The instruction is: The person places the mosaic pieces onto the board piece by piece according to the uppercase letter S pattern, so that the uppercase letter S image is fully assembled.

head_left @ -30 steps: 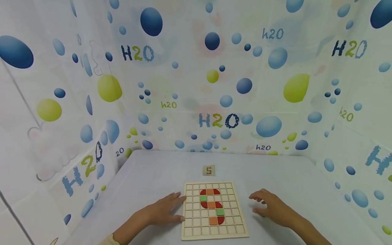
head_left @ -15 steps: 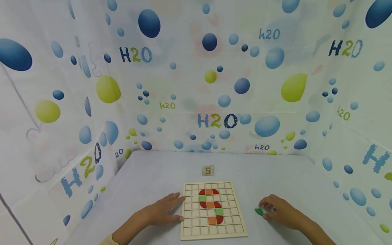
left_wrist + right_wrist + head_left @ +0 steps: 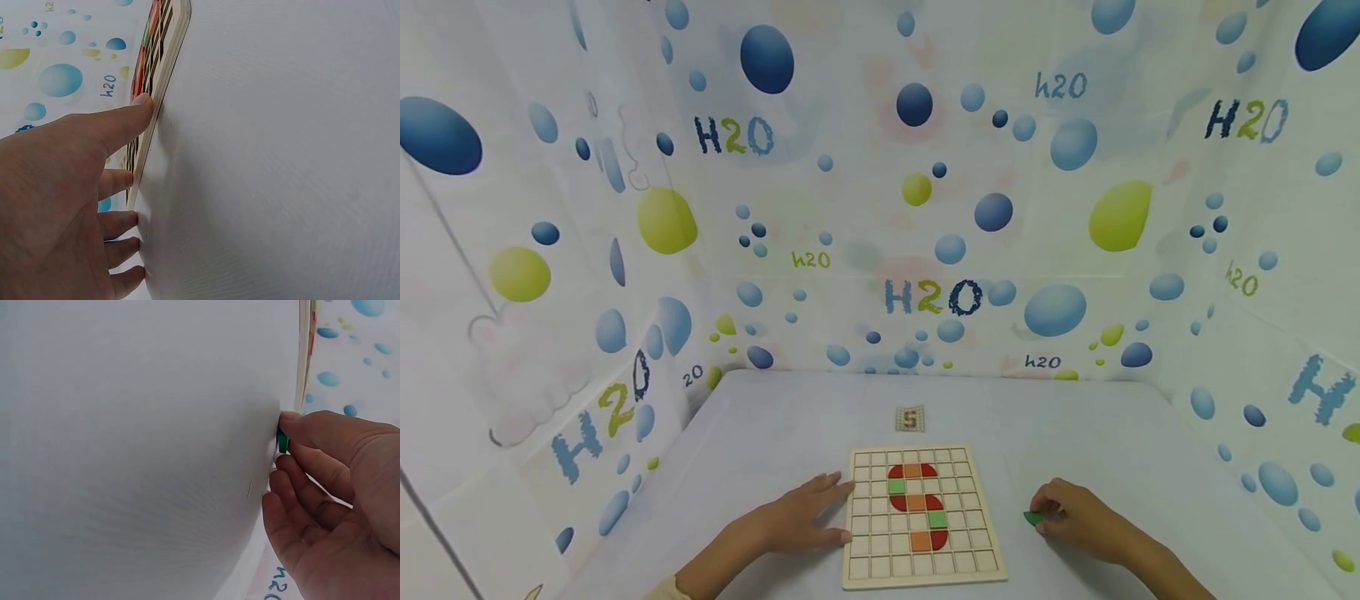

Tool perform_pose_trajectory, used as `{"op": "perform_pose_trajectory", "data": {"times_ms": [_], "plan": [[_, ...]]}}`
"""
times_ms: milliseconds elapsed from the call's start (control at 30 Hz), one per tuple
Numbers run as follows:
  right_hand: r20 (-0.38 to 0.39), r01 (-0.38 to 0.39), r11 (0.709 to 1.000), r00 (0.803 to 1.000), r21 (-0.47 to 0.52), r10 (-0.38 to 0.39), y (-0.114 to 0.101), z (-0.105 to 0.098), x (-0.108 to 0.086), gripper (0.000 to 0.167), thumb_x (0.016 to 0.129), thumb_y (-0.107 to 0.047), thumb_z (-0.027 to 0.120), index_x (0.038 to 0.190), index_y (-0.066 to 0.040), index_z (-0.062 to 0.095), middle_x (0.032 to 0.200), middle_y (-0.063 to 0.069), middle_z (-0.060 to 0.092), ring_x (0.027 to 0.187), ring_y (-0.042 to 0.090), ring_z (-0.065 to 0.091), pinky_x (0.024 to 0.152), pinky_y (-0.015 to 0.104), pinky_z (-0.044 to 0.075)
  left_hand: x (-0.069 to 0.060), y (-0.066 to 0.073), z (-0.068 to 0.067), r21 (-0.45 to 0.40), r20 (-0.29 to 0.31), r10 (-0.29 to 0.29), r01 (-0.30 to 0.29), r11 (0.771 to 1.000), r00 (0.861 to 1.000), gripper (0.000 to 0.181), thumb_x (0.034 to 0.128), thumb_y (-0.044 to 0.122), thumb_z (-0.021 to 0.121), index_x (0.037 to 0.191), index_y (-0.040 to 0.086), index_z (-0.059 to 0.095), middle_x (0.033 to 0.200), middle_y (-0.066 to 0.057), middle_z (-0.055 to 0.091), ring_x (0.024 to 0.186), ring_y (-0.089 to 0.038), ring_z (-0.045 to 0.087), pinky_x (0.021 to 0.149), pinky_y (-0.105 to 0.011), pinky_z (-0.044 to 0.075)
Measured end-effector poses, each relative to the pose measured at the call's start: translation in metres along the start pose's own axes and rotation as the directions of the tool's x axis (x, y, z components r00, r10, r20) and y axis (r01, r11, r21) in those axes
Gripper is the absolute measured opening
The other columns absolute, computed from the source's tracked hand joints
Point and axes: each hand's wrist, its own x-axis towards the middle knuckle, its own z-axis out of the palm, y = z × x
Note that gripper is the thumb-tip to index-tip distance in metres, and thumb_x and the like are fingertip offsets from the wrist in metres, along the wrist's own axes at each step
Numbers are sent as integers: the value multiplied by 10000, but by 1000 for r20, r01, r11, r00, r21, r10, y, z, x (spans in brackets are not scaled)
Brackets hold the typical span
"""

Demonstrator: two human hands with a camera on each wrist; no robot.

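Note:
A square wooden grid board [image 3: 880, 546] lies on the table, bearing an S-shaped figure of red rounded tiles [image 3: 939, 540], orange square tiles [image 3: 916, 502] and light green square tiles [image 3: 937, 519]. My left hand [image 3: 793, 517] rests at the board's left edge, fingers spread; in the left wrist view its thumb touches the board's side. To the right of the board, my right hand [image 3: 1086, 521] pinches a small dark green tile [image 3: 1033, 518] at the tabletop. In the right wrist view, the fingers partly hide this green tile [image 3: 283, 441].
Behind the board lies a small card [image 3: 910, 418] with an S on a grid. A white cloth covers the table [image 3: 775, 433]. White curtains [image 3: 850, 200] printed with blue and green drops and H2O lettering stand at the back and both sides.
My right hand has moved slightly right and down, away from the board, and its fingers have closed on the green tile, which was hidden under the hand earlier. The left hand stays put.

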Motion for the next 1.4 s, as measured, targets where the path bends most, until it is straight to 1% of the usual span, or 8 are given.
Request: {"op": "perform_pose_trajectory", "data": {"times_ms": [300,467,600,867,933,1067,1200,1400], "plan": [[-9,10,1000,1000,-14,-10,-2,1,1,205,919,-158,822,1058,-130,674,1004,-31,633,929,48,573,805,226,543,1,-1,1,10,-8,-4,4,1000,1000,812,933,592,737,1608,240,455,1697,-154,359,1571,-411,320,1203,-661,360],[-17,-13,999,1000,-41,12,-5,3,3,266,896,-162,843,1102,-142,676,1058,-29,614,979,103,605,830,258,569,1,-2,2,4,-1,-12,12,1000,1000,810,931,592,739,1606,243,457,1698,-149,358,1574,-408,316,1205,-662,356],[-5,-22,999,1000,-27,22,-6,5,5,292,899,-132,830,1149,-134,680,1106,-24,619,1024,145,630,869,299,589,2,-3,3,6,2,-15,15,1000,1000,818,926,607,735,1608,253,453,1699,-146,358,1572,-408,320,1209,-657,355],[18,16,1000,1000,17,-17,-5,5,6,200,919,-74,799,1089,-109,699,1040,-21,644,970,94,626,861,322,596,5,-5,5,16,-2,-11,11,1000,1000,827,920,638,724,1609,269,452,1702,-137,357,1571,-402,323,1207,-654,360],[14,9,1000,1000,10,-9,-5,5,7,203,913,-81,809,1082,-113,701,1030,-24,643,962,94,620,857,323,594,4,-4,5,14,-2,-12,12,1000,1000,826,922,635,724,1610,269,451,1704,-135,353,1574,-400,319,1209,-653,357],[-1,8,1000,1000,-19,-8,-6,7,9,208,901,-106,828,1061,-132,698,1003,-35,627,933,71,591,831,271,573,3,-3,3,16,-4,-4,4,1000,1000,821,929,616,728,1611,254,449,1702,-145,352,1573,-405,318,1210,-653,355],[-32,38,998,999,-40,-39,-12,11,13,206,892,-112,836,1042,-139,697,980,-41,619,904,62,568,798,237,551,1,-3,2,13,-9,11,-10,1000,1000,816,935,598,733,1610,237,449,1699,-161,352,1573,-412,316,1209,-656,353],[-30,28,999,999,-37,-29,-35,19,25,208,876,-96,823,1041,-132,701,972,-38,617,907,114,565,791,243,547,3,-5,4,12,-5,8,-7,1000,1000,826,928,628,722,1614,261,444,1705,-145,348,1577,-406,311,1214,-651,350]]}}
